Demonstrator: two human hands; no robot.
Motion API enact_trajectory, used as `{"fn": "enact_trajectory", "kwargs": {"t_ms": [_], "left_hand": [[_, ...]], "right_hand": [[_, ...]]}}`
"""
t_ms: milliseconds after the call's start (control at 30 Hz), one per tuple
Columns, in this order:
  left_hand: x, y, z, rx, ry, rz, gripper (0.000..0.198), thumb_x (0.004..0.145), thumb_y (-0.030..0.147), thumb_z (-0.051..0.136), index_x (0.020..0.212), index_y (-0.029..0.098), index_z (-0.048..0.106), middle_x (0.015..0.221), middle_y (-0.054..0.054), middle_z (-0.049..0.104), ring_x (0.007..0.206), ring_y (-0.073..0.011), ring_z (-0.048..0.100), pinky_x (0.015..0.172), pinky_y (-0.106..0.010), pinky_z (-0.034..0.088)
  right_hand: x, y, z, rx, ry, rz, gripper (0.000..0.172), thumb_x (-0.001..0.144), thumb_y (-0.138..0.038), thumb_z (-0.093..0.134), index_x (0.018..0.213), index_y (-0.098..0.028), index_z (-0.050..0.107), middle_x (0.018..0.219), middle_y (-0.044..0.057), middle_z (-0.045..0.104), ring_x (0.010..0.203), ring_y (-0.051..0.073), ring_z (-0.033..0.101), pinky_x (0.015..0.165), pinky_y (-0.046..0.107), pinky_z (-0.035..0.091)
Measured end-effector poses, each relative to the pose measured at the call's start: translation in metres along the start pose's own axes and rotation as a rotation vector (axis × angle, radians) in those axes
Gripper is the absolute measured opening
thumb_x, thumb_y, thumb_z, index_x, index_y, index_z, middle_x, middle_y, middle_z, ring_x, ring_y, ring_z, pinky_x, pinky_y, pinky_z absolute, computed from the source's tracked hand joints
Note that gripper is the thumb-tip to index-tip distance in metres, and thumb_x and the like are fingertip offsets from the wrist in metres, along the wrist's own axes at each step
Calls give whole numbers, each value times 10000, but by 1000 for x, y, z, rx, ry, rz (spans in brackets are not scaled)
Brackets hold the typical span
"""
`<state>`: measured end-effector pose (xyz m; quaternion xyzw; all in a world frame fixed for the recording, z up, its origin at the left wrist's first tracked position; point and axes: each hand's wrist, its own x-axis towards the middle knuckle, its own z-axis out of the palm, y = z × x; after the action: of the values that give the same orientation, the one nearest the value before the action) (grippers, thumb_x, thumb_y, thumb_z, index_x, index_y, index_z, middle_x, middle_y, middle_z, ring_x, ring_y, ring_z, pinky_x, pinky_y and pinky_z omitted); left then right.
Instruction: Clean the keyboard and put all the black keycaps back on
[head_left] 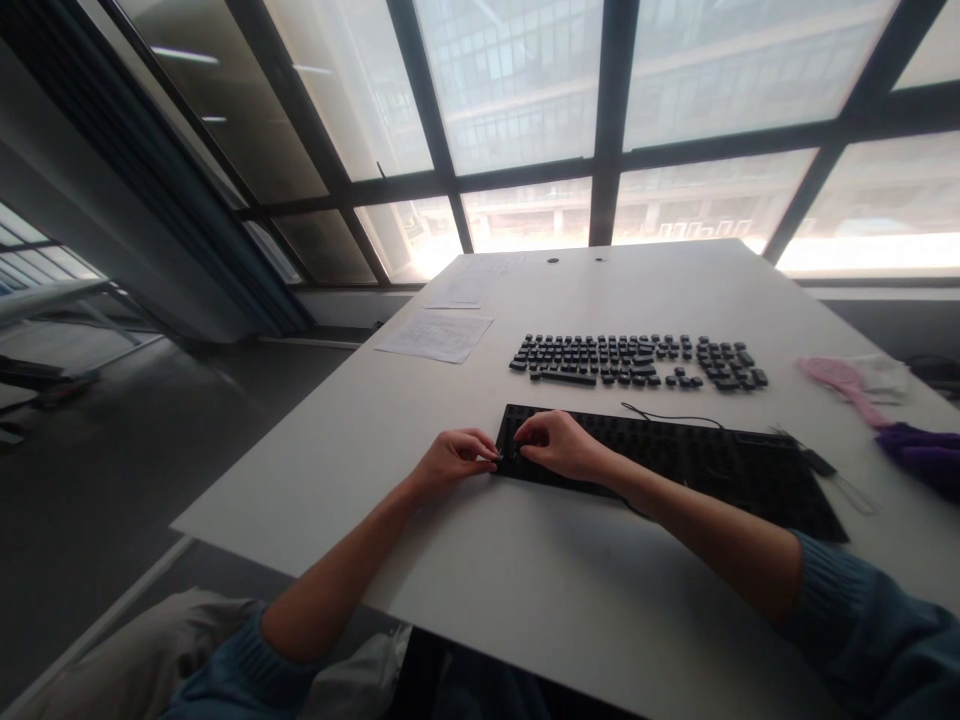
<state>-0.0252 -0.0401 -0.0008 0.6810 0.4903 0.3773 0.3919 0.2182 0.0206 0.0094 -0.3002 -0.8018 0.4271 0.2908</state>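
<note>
In the head view, the long black rectangular keyboard (720,462) is being handled at its left end: the left hand (456,455) is being held at the near corner, the right hand (561,446) just above; fingers are being curled, whether gripping cannot be told.

Left hand (452,456) and right hand (561,446) work at a keyboard (679,449).

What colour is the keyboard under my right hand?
Black. The keyboard shows best in the head view.

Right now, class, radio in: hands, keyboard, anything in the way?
Left hand, right hand: at keyboard, left end. Loose keycaps beyond. In the way: right forearm, hiding part of keyboard.
</note>
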Motion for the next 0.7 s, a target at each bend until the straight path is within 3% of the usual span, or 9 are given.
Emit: {"fn": "enact_trajectory", "kwargs": {"t_ms": [300,433,700], "left_hand": [[0,1,-1,75,-34,101,199,774,326,817,800,130,794,884,-94,731,559,-63,504,494,-198,358],[1,-1,-1,45,-47,112,208,769,329,822,793,124,787,895,-101,728,597,-78,526,518,-206,370],[3,-3,-1,-6,-57,100,229,740,336,844,819,125,799,880,-96,731,572,-69,501,500,-209,337]], "right_hand": [[-9,-6,10,-68,21,-94,185,789,-124,676,945,-169,764,856,37,726,754,152,647,691,242,483],[-14,-12,16,-155,-8,-136,132,814,-138,696,913,-193,765,853,33,733,803,167,645,737,259,468],[-10,-10,13,-189,-6,-80,90,826,-154,692,884,-184,755,795,16,720,716,144,624,665,245,436]]}}
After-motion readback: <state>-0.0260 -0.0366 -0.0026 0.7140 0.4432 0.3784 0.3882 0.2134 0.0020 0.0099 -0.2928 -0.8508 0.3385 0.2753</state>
